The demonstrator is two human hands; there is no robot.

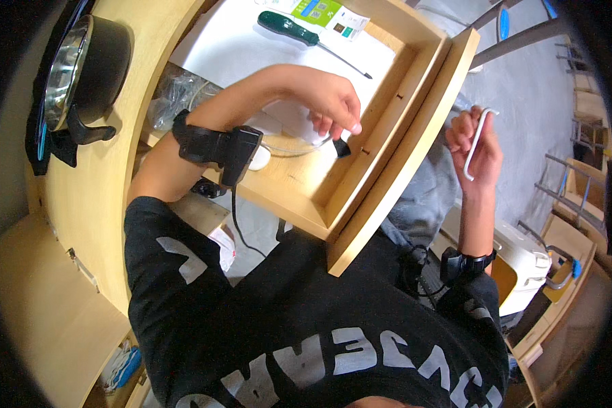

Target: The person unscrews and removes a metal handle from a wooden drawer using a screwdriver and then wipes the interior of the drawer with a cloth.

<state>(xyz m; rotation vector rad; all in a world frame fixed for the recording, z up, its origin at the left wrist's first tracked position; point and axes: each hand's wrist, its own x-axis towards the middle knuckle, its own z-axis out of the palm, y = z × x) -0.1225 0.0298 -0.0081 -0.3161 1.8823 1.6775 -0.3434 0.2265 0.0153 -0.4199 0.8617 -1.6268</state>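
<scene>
White rod [477,136]: slim, both ends bent; in right hand [485,155].

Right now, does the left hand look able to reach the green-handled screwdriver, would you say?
Probably yes: the left hand is over the open drawer, and nothing covers the green-handled screwdriver.

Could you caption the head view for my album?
Left hand over an open drawer with a screwdriver inside, right hand holding a bent white rod.
</scene>
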